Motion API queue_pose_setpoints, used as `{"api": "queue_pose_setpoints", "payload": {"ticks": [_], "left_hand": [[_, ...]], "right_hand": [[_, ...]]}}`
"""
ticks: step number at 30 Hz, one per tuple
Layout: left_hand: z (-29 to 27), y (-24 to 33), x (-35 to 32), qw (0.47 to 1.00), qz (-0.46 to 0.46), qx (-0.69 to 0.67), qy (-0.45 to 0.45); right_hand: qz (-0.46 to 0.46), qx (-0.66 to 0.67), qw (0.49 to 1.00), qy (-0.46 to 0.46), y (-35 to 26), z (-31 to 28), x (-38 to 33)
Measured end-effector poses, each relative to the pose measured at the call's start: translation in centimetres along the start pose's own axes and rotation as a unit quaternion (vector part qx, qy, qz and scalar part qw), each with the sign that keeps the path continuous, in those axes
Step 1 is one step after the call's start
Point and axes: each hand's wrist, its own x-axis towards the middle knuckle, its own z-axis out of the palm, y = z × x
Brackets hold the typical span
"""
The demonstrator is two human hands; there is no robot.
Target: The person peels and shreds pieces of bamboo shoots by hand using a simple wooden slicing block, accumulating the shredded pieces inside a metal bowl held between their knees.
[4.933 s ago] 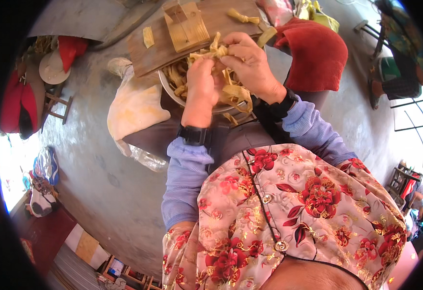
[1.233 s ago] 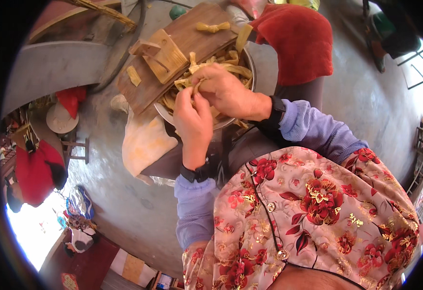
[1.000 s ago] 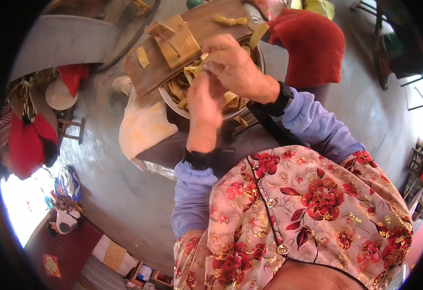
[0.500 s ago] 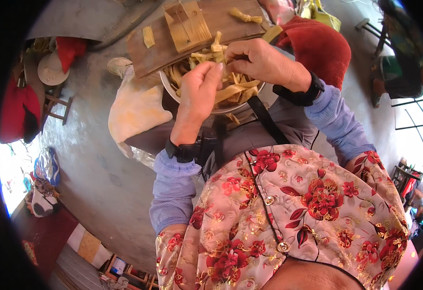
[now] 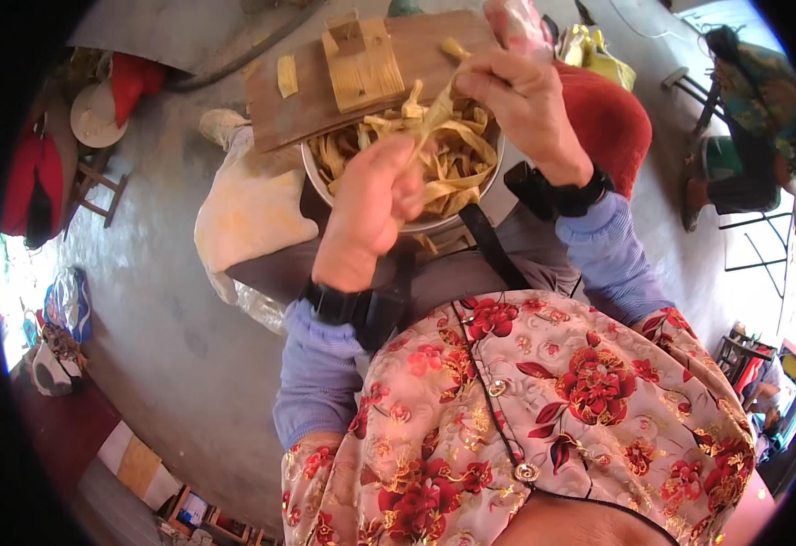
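A pale yellow, dried-looking strip stretches between my two hands above a metal basin. My left hand, somewhat blurred, is closed around its lower end. Higher and to the right, my right hand pinches the upper end. The basin sits at my lap, filled with a tangle of similar yellow-brown strips. Behind it lies a wooden board, bearing a lighter wooden block and a short flat yellow piece. Another yellow piece shows beside my right hand.
A red cloth is draped to the right of the basin. On the left, a pale stained cloth hangs over my leg. Another person sits at the far right. A wooden stool stands at the left.
My hands have moved apart, the right one up and to the right, drawing the strip out between them. The left hand has shifted slightly down.
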Motion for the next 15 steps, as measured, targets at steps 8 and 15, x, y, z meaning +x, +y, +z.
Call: {"api": "queue_pose_setpoints", "payload": {"ticks": [8,15], "left_hand": [[-0.7,2.3,-0.7,0.721,0.378,0.565,0.134],[-1.3,2.7,0.1,0.674,0.442,0.579,0.124]], "right_hand": [[0.070,0.015,0.991,-0.110,-0.1,-1.4,0.4],[0.168,-0.020,0.947,-0.273,0.1,-1.0,2.8]]}}
